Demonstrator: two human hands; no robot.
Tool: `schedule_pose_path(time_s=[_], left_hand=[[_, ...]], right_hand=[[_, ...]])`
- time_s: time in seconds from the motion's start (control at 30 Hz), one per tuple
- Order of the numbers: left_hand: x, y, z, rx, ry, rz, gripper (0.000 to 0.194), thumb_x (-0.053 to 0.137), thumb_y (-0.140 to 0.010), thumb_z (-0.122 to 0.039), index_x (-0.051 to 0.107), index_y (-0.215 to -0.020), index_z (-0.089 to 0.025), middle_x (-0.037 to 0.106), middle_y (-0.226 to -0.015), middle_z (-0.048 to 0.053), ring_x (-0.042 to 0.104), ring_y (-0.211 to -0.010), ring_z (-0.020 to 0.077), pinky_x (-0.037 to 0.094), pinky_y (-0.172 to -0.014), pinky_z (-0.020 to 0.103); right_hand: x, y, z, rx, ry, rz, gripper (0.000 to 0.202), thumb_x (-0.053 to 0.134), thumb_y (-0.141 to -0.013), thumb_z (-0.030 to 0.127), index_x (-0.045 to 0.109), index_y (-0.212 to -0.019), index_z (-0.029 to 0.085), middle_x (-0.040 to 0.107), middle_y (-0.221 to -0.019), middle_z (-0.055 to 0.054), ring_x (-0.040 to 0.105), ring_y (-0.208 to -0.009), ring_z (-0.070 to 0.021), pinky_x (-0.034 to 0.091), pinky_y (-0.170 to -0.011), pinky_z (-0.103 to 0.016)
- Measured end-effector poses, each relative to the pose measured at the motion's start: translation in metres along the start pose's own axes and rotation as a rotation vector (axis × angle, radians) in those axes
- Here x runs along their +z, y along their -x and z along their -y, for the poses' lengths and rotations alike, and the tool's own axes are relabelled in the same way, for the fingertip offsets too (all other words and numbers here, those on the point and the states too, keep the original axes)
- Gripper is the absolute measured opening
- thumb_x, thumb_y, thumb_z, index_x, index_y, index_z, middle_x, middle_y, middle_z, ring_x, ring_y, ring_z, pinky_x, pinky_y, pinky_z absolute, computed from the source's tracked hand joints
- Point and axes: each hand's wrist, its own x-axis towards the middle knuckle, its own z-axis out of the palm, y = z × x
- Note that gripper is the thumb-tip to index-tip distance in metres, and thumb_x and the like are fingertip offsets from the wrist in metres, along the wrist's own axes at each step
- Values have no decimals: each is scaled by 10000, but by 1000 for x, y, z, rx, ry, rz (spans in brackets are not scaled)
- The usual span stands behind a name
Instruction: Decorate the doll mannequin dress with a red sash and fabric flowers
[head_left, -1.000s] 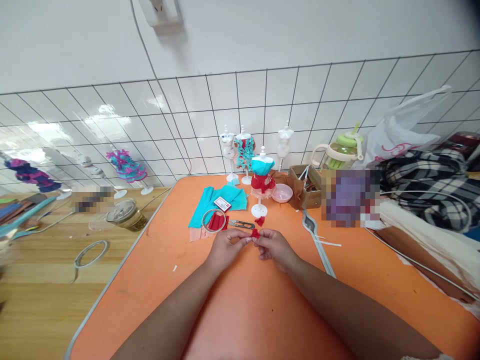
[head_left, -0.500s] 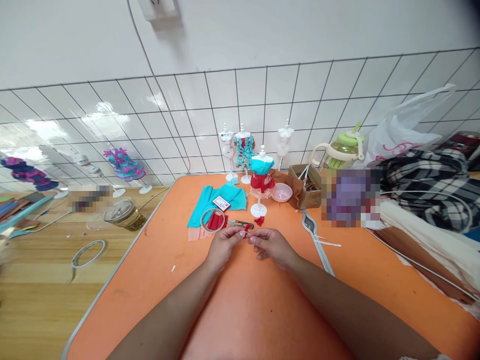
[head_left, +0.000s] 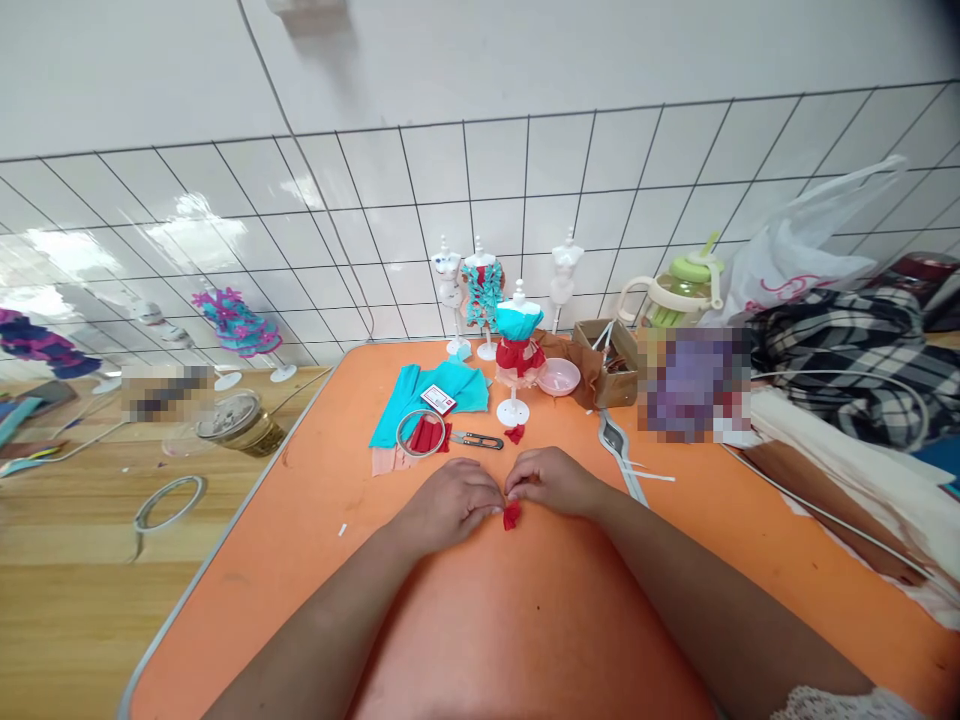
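Observation:
A small gathered piece of red fabric (head_left: 511, 516) hangs between my two hands, low over the orange table. My left hand (head_left: 459, 500) pinches at its left side, palm down, fingers closed. From the right, my right hand (head_left: 553, 482) has thumb and fingertips pressed together at its top edge. Any thread or needle there is too small to make out. Just beyond lie black thread snips (head_left: 478, 440) and another red fabric scrap (head_left: 514, 433). A mini dress form (head_left: 513, 410) wearing a turquoise top and red skirt stands behind them.
Turquoise cloth (head_left: 397, 400), a card (head_left: 438, 399) and a ring (head_left: 421, 433) over red fabric lie at the left. Further back are a pink bowl (head_left: 559, 377), a cardboard box (head_left: 619, 375) and more dress forms. A grey zipper (head_left: 622, 455) lies right of my hands.
My hands have turned palms down and drawn slightly nearer to me. The red piece now hangs below the fingertips, and the thread snips have come fully into view.

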Motion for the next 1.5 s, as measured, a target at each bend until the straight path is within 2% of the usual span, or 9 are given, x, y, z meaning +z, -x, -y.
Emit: schedule_pose_path(time_s=[0.2, 0.4, 0.63, 0.83, 0.97, 1.07, 1.17, 1.3, 1.5], left_hand=[[8, -1, -1, -100, -145, 12, 224, 460, -852, -204, 682, -825, -218, 682, -770, 37, 608, -784, 177, 411, -751, 298], [12, -5, -8, -358, -285, -135, 140, 508, -756, -157, 643, -725, -180, 655, -681, 48, 587, -639, 190, 384, -609, 302], [18, -8, -3, -662, 289, -548, 118, 567, -781, -259, 652, -738, -190, 696, -775, 29, 626, -751, 191, 451, -698, 291], [26, -12, -1, -670, 1083, -698, 202, 680, -719, -335, 670, -786, -144, 704, -785, 52, 640, -781, 183, 480, -781, 303], [26, -11, 0, -594, 1023, -727, 249, 685, -728, -385, 672, -819, -154, 709, -828, 60, 642, -808, 189, 487, -801, 322], [16, -6, 1, -400, 648, -610, 207, 613, -800, -373, 686, -803, -179, 704, -834, 73, 629, -813, 193, 485, -783, 324], [2, 1, 2, -110, 307, -367, 214, 502, -877, -296, 701, -870, -220, 706, -869, 71, 610, -863, 187, 445, -842, 334], [-8, 5, -3, 58, 21, -126, 286, 416, -910, -211, 671, -1022, -277, 709, -961, 51, 583, -970, 189, 372, -913, 345], [-2, 0, -9, 115, -216, -4, 319, 392, -898, -99, 663, -993, -238, 698, -885, 51, 563, -928, 181, 357, -901, 334]], right_hand=[[-1, 6, 26, -70, 638, 42, 210, 460, -901, 249, 645, -811, 206, 607, -828, -38, 512, -815, -163, 294, -570, -251], [13, 8, 51, -35, 816, -84, 126, 453, -877, 191, 574, -841, 185, 568, -826, -64, 474, -781, -174, 230, -517, -278], [27, 4, 55, 64, 817, -371, 246, 382, -921, 193, 592, -795, 182, 580, -727, -52, 494, -656, -130, 201, -517, -295], [26, 2, 54, 112, 441, -536, 258, 436, -916, 316, 670, -860, 224, 640, -785, -37, 548, -680, -119, 308, -575, -245], [22, -4, 42, 248, -233, -543, 229, 576, -808, 411, 679, -844, 209, 629, -761, -28, 547, -627, -124, 424, -560, -239], [17, -6, 29, 292, -663, -291, 310, 628, -732, 470, 653, -831, 177, 608, -717, -19, 552, -626, -136, 444, -475, -224], [11, -3, 15, 255, -767, -17, 299, 649, -710, 448, 641, -806, 166, 605, -721, -12, 554, -622, -121, 461, -486, -209], [5, 1, 4, 201, -602, 123, 210, 610, -748, 374, 659, -798, 176, 591, -811, -10, 545, -608, -96, 467, -504, -197], [1, 2, 10, -23, 33, 101, 153, 540, -804, 153, 686, -806, 198, 620, -811, 1, 563, -732, -110, 410, -646, -213]])
